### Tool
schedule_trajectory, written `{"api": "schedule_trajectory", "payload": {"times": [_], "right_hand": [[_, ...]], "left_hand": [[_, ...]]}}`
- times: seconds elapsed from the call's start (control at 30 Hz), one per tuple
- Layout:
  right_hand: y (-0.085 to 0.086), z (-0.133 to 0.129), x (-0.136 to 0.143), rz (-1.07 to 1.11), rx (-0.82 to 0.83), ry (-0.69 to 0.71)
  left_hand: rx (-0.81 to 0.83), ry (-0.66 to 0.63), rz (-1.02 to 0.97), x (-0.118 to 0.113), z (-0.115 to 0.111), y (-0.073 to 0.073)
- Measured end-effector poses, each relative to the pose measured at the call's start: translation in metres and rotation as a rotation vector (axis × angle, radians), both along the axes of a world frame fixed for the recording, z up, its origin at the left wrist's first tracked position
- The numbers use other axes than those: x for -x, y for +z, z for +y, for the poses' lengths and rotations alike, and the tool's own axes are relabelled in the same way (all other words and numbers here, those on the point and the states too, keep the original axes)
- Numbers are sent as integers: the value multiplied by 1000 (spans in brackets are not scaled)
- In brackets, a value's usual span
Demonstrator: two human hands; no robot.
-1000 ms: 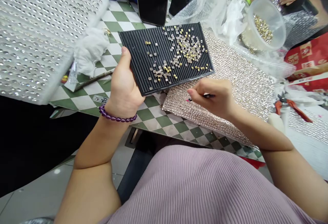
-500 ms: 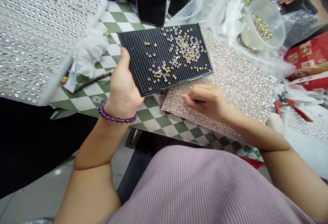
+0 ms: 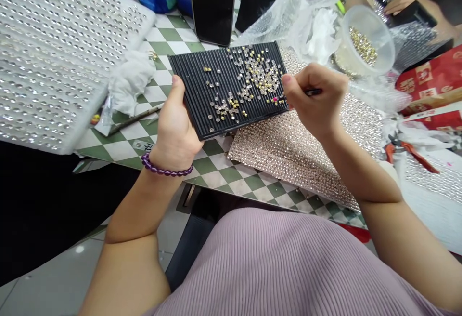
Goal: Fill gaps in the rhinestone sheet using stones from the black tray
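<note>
My left hand [image 3: 177,125] grips the left end of a black ridged tray [image 3: 195,85], thumb on top, holding it tilted above the table. Loose clear and gold rhinestones [image 3: 265,76] lie scattered over its grooves, thickest towards the right. At the tray's right edge, my right hand [image 3: 317,97] is closed around a thin dark pen-like tool; a pink tip [image 3: 275,99] shows over the stones, and most of the tool is hidden by the fingers. Below and behind lies a sheet covered in rhinestones [image 3: 288,147], partly under the tray and my right forearm.
A phone [image 3: 212,7] stands behind the tray. To the left is a white panel with rows of stones [image 3: 54,60]. A clear tub [image 3: 382,41] of gold stones, red-handled pliers [image 3: 411,154] and a red bag [image 3: 433,77] are on the right. Another person's hand [image 3: 404,3] shows at the back right.
My right hand has risen from over the rhinestone sheet to the tray's right edge, bringing the pink tip onto the stones. My left hand still holds the tray; the view has shifted slightly.
</note>
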State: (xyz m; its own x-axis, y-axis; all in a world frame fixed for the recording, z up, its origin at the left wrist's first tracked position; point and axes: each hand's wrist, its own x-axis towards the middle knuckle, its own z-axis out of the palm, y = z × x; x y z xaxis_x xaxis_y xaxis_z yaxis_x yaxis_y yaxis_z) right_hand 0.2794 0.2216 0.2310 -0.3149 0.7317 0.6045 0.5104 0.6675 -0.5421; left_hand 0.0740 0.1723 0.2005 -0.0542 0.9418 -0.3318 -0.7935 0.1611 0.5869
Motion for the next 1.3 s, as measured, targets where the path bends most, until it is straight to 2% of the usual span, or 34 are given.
{"api": "schedule_trajectory", "payload": {"times": [0.33, 0.43, 0.5, 0.67, 0.77, 0.9, 1.3], "right_hand": [[-1, 10, 16, -91, 20, 69], [3, 0, 9, -25, 40, 68], [7, -13, 3, -18, 55, 121], [8, -44, -8, -230, 83, 326], [0, -51, -11, -304, 71, 314], [-7, -52, -11, -280, 95, 336], [-12, -56, -9, -295, 112, 373]], "left_hand": [[-22, -27, 23, 1, 0, 0], [-18, -9, 10, 1, 0, 1], [-32, -6, 10, 0, 0, 1], [-40, -25, 12, 0, -1, 0], [-21, -19, 10, 1, -1, 1], [-36, -14, 34, 1, -1, 0], [-63, -35, 16, 2, 0, -3]]}}
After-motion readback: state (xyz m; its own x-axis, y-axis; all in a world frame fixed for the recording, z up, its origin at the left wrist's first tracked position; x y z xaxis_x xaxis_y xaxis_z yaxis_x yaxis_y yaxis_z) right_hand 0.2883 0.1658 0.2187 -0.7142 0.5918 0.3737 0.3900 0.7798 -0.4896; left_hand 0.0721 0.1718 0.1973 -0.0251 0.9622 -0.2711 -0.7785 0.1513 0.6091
